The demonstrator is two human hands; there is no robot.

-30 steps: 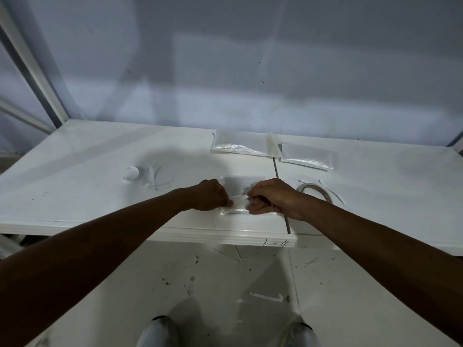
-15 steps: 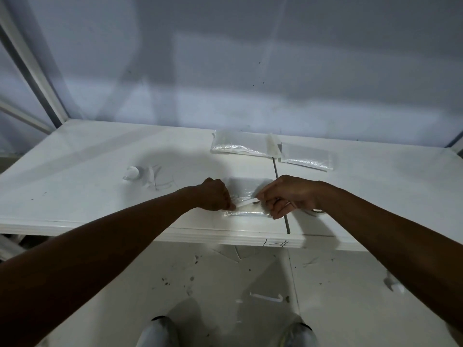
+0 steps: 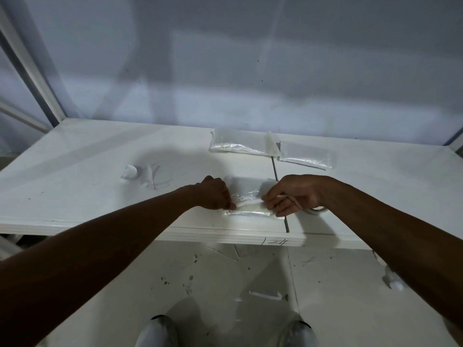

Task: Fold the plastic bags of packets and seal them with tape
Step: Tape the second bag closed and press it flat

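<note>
While the white table [image 3: 87,171] fills the view from side to side, two sealed bags lie flat at its far edge: the larger folded bag [image 3: 235,145] left of the narrow seam [image 3: 274,167] in the tabletop, and the smaller folded bag [image 3: 304,155] right of it, with their inner ends just beside each other. Nearer the front edge, a third plastic bag [image 3: 246,190] lies between the two hands. The left hand [image 3: 215,194], fingers curled, pinches the left end of a strip of tape [image 3: 249,204] down against this bag. The right hand [image 3: 293,194] pinches the other end, so the strip stretches across the bag. Under the right wrist a pale ring, probably the tape roll [image 3: 318,209], shows only in part. A small crumpled scrap [image 3: 129,171] sits well to the left
</note>
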